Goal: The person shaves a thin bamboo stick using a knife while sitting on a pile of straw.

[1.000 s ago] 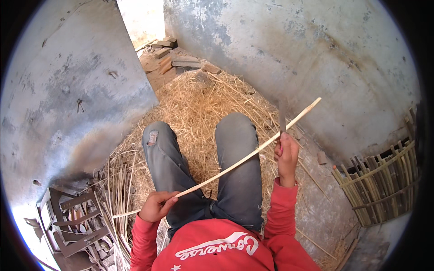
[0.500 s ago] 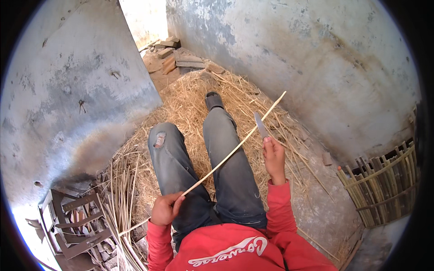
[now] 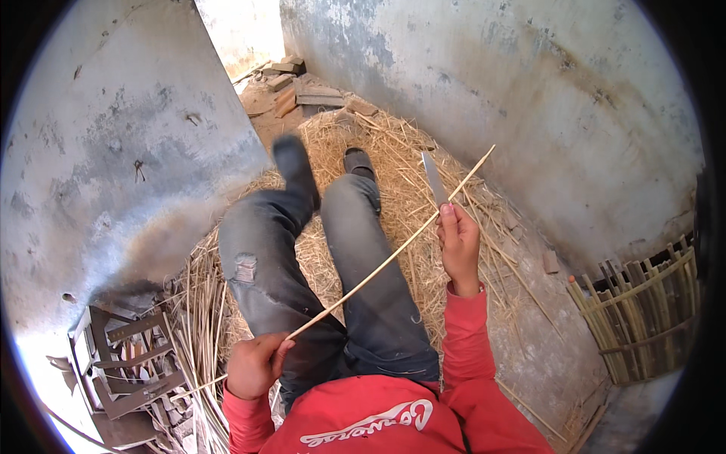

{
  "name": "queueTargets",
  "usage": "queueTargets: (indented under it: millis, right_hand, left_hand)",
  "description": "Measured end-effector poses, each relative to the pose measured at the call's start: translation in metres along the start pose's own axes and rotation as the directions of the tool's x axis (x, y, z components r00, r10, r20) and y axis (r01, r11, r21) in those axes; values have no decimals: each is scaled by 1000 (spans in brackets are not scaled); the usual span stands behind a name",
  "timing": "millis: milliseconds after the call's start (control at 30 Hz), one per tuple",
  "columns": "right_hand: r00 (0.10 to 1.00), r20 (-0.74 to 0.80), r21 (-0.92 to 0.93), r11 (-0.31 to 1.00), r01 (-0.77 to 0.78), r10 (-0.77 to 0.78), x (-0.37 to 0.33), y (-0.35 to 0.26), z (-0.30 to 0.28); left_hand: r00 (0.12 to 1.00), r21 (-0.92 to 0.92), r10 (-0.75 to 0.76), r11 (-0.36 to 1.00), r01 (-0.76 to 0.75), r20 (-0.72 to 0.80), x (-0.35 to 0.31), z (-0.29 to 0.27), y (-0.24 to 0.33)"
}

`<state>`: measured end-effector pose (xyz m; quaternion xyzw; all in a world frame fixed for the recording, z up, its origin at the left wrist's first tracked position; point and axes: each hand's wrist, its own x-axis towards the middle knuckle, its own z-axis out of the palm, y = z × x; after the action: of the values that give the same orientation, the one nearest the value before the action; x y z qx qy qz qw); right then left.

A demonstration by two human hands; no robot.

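Note:
A long, thin, pale cane strip slants across my thighs, from low on the left to high on the right. My left hand is closed around its lower part, and the tail sticks out past my wrist. My right hand grips a knife, its blade pointing up and away from me. The strip crosses at the base of the blade, by my right thumb tip. Whether the edge touches the strip I cannot tell. The knife's handle is hidden in my fingers.
Straw shavings cover the floor around my legs. A bundle of long strips lies at left, beside a broken dark frame. A slatted bamboo basket stands at right by the wall. Bricks are piled at the far end.
My left leg has swung outward, with its foot now showing far ahead. My left hand has shifted left and down with the strip. The knife has risen, and the strip now crosses nearer my right thumb.

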<state>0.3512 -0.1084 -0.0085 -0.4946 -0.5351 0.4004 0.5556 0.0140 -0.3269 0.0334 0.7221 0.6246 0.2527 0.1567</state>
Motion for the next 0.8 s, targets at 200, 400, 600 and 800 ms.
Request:
queueTargets:
  millis: [200, 400, 600, 800]
  right_hand:
    - [1000, 1, 40, 999, 18, -18, -3, -25, 12]
    - [993, 82, -157, 982, 102, -90, 9, -10, 40]
    - [998, -18, -52, 997, 63, -64, 7, 15, 43]
    - [977, -3, -286, 937, 203, -213, 23, 2, 39]
  left_hand:
    - [991, 48, 23, 999, -16, -132, -5, -17, -8]
    - [970, 57, 34, 998, -21, -240, 1, -3, -50]
    - [981, -72, -7, 997, -7, -192, 12, 24, -57]
    - [973, 46, -63, 996, 74, -222, 24, 5, -56]
